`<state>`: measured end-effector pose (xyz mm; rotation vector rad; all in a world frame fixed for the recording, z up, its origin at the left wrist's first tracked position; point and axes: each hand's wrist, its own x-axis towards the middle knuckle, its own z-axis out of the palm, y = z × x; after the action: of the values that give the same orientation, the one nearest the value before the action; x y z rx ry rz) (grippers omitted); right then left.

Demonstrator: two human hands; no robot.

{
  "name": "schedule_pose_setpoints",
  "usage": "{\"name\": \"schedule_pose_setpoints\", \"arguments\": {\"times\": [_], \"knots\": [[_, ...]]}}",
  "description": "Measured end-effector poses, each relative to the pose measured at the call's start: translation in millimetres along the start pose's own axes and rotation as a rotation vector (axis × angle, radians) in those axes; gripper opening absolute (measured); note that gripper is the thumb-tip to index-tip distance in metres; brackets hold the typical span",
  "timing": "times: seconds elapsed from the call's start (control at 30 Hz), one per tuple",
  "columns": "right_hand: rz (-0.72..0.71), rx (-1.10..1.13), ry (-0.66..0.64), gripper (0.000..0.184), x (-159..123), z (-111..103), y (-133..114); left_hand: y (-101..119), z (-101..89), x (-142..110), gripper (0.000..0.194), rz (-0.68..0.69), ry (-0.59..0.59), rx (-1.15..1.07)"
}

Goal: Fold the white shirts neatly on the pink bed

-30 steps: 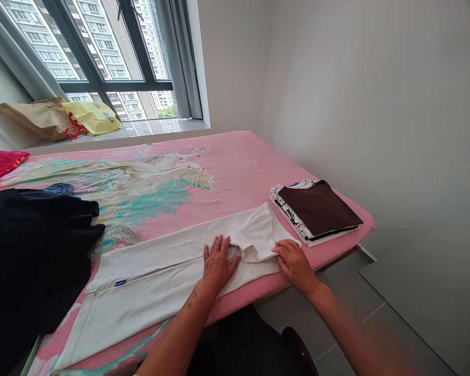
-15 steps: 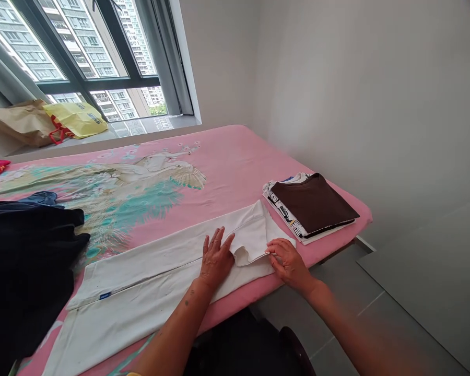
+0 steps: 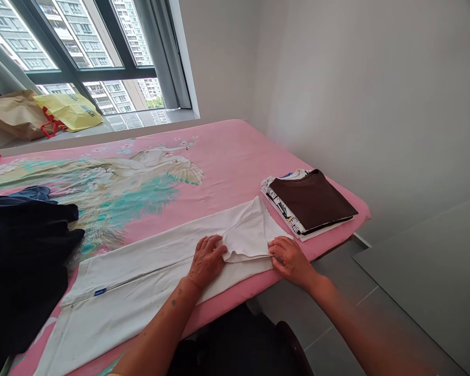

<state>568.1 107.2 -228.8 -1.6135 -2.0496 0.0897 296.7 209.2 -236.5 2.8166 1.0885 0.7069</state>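
White trousers (image 3: 137, 282) lie stretched out along the near edge of the bed, a small blue label (image 3: 100, 292) towards their left end. At the right end a part of the cloth is turned over into a flap (image 3: 245, 237). My left hand (image 3: 208, 261) is at the flap's left corner, its fingers bent and closed on the cloth. At the flap's right corner, my right hand (image 3: 292, 261) pinches the edge between thumb and fingers. Between both hands the flap's near edge runs almost straight, slightly raised.
Folded shirts, a brown one (image 3: 313, 201) on top, are stacked right of the trousers. Dark clothes (image 3: 27, 261) lie at the left on the pink bedsheet (image 3: 227, 151). Paper and yellow bags (image 3: 72, 110) rest on the windowsill. A dark chair (image 3: 235, 344) stands at the bed's near side.
My left hand has gone from lying spread on the cloth to gripping the flap's corner, a little further left. The flap's crumpled near edge is now pulled straighter. The right hand keeps its pinch.
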Motion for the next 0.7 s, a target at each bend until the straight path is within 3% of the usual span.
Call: {"name": "schedule_pose_setpoints", "arguments": {"times": [0.13,0.23,0.3,0.33,0.43,0.5,0.57,0.63,0.7], "knots": [[0.025,0.010,0.018,0.015,3.7,-2.8,-0.9,10.3,-16.4,3.3,0.026,0.078,-0.092,-0.044],[0.049,0.013,0.048,0.016,9.5,-4.0,-5.0,39.1,-19.8,15.2,0.052,0.093,-0.128,-0.087],[0.054,0.024,0.081,0.017,14.2,-5.0,-8.9,61.2,-11.3,26.8,0.070,0.059,-0.132,-0.127],[0.051,0.037,0.097,0.017,16.2,-5.8,-10.7,70.3,-4.6,32.6,0.066,0.010,-0.126,-0.163],[0.062,0.101,0.142,0.016,18.7,-8.4,-12.7,82.9,15.7,46.5,0.028,-0.249,-0.083,-0.404],[0.079,0.130,0.114,0.019,18.3,-8.2,-11.6,80.1,21.6,51.1,0.032,-0.468,-0.021,-0.704],[0.033,0.113,0.005,0.024,20.5,-4.0,-10.0,73.5,19.1,53.2,0.039,-0.654,0.060,-1.014],[-0.069,0.062,-0.138,0.031,30.1,5.1,-9.2,68.4,10.9,54.8,0.043,-0.752,0.117,-1.206],[-0.156,0.012,-0.239,0.040,49.4,17.9,-7.8,67.1,2.1,56.7,0.041,-0.751,0.139,-1.239]]}}
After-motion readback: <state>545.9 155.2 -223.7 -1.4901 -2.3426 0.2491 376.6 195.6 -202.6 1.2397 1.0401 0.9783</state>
